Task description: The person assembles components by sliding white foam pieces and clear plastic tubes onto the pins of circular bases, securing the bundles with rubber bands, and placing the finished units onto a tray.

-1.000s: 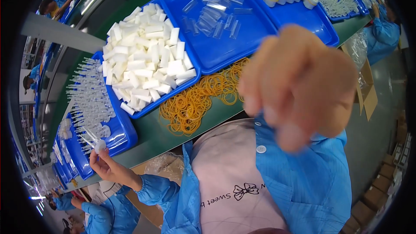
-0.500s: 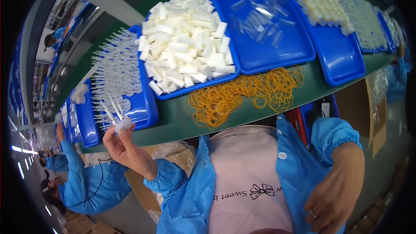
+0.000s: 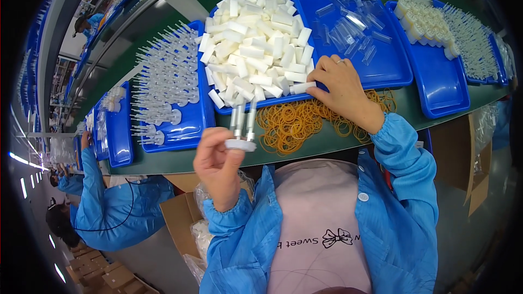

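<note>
My left hand (image 3: 218, 166) holds a small clear plastic part with two upright tubes on a white round base (image 3: 242, 128), raised over the table's front edge. My right hand (image 3: 340, 90) pinches a white tube-shaped piece (image 3: 303, 87) at the near right corner of the heap of white pieces (image 3: 256, 49) in a blue tray (image 3: 215, 106). A loose pile of orange rubber bands (image 3: 297, 122) lies on the green table just below that hand.
Left of the heap, a blue tray (image 3: 190, 125) carries several upright clear parts. Right of it, a tray of clear caps (image 3: 381, 71), then further blue trays (image 3: 441, 92). Another person in a blue coat (image 3: 103, 201) works at my left. Cardboard boxes stand below.
My right hand rose from beside my lap to the white heap and took hold of a white piece. My left hand moved right toward the table's middle with the clear part.
</note>
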`<action>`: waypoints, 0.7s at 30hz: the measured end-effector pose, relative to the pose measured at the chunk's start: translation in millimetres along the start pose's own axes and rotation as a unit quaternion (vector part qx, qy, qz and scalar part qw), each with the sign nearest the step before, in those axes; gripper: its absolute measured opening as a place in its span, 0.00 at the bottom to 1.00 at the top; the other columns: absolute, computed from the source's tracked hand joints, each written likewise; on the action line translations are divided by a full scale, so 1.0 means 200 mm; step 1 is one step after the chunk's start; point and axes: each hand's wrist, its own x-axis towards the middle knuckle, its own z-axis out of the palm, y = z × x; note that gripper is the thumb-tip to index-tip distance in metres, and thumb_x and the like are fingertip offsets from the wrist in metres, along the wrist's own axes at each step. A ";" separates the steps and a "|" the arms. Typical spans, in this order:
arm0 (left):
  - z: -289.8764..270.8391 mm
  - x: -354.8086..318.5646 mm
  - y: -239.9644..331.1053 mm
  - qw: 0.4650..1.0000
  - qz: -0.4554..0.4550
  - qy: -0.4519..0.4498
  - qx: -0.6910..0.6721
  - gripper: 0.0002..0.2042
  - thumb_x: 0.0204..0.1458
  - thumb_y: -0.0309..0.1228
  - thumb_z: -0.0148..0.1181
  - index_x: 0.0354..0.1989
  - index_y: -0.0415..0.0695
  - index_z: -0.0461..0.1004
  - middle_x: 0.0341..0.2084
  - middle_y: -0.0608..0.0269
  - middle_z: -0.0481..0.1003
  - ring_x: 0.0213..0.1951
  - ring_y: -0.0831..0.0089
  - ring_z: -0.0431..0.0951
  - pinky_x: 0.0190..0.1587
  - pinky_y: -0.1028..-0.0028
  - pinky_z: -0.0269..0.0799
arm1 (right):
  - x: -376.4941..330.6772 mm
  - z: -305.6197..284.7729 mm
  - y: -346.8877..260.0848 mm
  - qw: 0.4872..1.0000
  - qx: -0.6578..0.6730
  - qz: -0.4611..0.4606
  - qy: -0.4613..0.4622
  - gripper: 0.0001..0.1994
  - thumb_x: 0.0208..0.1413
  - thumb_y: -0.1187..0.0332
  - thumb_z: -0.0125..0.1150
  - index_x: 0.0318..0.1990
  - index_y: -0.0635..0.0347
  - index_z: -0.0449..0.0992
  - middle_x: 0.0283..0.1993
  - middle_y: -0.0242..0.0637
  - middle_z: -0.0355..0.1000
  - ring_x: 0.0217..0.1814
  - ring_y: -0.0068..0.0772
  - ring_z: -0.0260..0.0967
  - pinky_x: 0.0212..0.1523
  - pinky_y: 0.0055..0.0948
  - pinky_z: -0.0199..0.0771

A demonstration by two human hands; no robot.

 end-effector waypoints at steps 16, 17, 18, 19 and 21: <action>0.09 0.01 -0.10 0.958 -0.165 -0.192 -0.136 0.07 0.49 0.19 0.59 0.37 0.35 0.72 0.39 0.61 0.64 0.39 0.76 0.72 0.44 0.77 0.69 | -0.03 -0.20 -0.07 0.762 0.615 0.185 -0.078 0.08 0.59 0.66 0.55 0.39 0.62 0.72 0.37 0.29 0.69 0.41 0.17 0.64 0.44 0.19 0.65; 0.09 0.02 -0.10 0.958 -0.166 -0.192 -0.135 0.07 0.49 0.19 0.59 0.37 0.35 0.72 0.39 0.61 0.64 0.39 0.76 0.72 0.44 0.77 0.69 | -0.03 -0.20 -0.06 0.756 0.620 0.183 -0.107 0.08 0.58 0.66 0.55 0.38 0.62 0.71 0.37 0.30 0.69 0.40 0.17 0.64 0.44 0.19 0.64; 0.10 0.02 -0.09 0.953 -0.173 -0.199 -0.147 0.07 0.49 0.19 0.59 0.37 0.35 0.72 0.38 0.61 0.64 0.39 0.76 0.72 0.43 0.77 0.69 | -0.03 -0.19 -0.06 0.748 0.624 0.180 -0.136 0.08 0.58 0.65 0.55 0.38 0.61 0.71 0.36 0.30 0.68 0.40 0.17 0.64 0.43 0.19 0.64; 0.10 0.02 -0.09 0.948 -0.179 -0.207 -0.160 0.07 0.49 0.19 0.59 0.37 0.35 0.71 0.38 0.61 0.64 0.39 0.76 0.72 0.43 0.77 0.69 | -0.04 -0.20 -0.06 0.748 0.624 0.180 -0.135 0.08 0.58 0.65 0.55 0.38 0.61 0.71 0.36 0.30 0.68 0.40 0.17 0.64 0.43 0.19 0.64; 0.09 0.02 -0.09 0.944 -0.189 -0.227 -0.147 0.07 0.49 0.19 0.60 0.37 0.35 0.71 0.38 0.61 0.64 0.39 0.75 0.72 0.43 0.77 0.70 | -0.04 -0.22 -0.08 0.733 0.638 0.185 -0.148 0.09 0.57 0.65 0.57 0.37 0.62 0.71 0.35 0.31 0.68 0.39 0.18 0.65 0.43 0.20 0.65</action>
